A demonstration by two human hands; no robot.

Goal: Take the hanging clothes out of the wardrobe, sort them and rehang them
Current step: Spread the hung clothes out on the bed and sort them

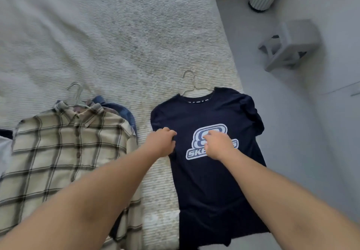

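Head view: bed (116, 35) with ribbed cover, grey floor (292, 113) at right. My left hand (160, 142) pinches the navy T-shirt (204, 181) at its edge; my right hand (218, 144), fingers curled, rests on its logo. Plaid shirt (64, 152) lies beside. Farther: wire hanger (191, 86), stool (290, 43).

The right hand (219, 144) hides part of the T-shirt (210, 181) logo (lettering only partly readable).
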